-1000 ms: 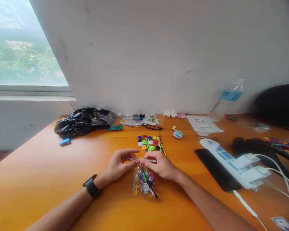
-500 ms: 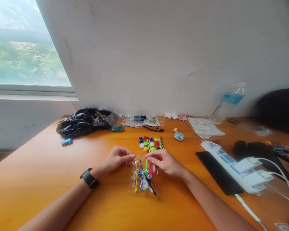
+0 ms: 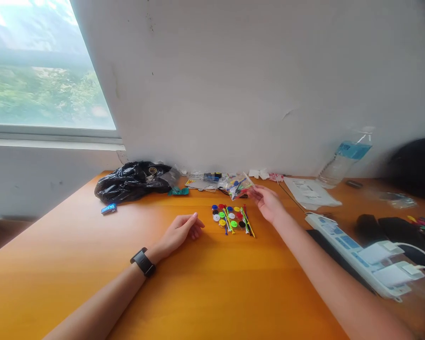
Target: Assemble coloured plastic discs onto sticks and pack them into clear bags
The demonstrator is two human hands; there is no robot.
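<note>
Near the back of the table, my right hand [image 3: 268,202] pinches the edge of a clear plastic bag [image 3: 236,185] with colourful small parts inside. The bag is held up in front of other things at the table's back. On the table, my left hand [image 3: 182,230] rests with nothing in it, its fingers loosely bent and the thumb apart. Between the two hands lie several round coloured discs [image 3: 216,217] in rows, with thin coloured plastic sticks [image 3: 248,222] laid across and beside them.
A black plastic bag [image 3: 131,183] and a small blue packet [image 3: 109,209] lie at the left. Further right are a white paper sheet [image 3: 310,192], a clear bottle [image 3: 345,160], and a white power strip [image 3: 354,252] with chargers and cables.
My left hand has let go of the clear bag. My right hand has carried it forward, away from me, past the discs and sticks. The camera has turned slightly left.
</note>
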